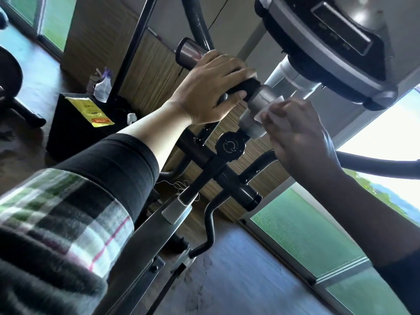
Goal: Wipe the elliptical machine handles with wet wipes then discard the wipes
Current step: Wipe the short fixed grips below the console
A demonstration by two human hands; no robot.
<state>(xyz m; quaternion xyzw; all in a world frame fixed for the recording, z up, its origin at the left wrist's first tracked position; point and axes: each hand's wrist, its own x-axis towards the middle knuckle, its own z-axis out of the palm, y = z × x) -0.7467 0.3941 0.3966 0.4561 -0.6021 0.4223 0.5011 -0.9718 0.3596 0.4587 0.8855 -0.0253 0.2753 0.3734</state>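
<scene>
Harsh window (386, 133) backlight, shadowed blurred right hand (297, 137), tilted wide-angle frame.

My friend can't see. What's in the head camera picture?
A left hand grips the black foam handle of a grey elliptical machine, while the right hand presses a white wet wipe against its silver metal joint.

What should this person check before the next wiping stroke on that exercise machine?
1. Left hand steadying the black handle grip: ok, fingers wrapped round it.
2. Wet wipe in the right hand: ok, pinched.
3. Wipe against the machine: ok, it lies on the silver joint beside the grip.
4. Black grip already wiped: cannot tell.
5. Wipe still damp: cannot tell.
6. Somewhere to discard the wipe: cannot tell, no bin identifiable.
</scene>
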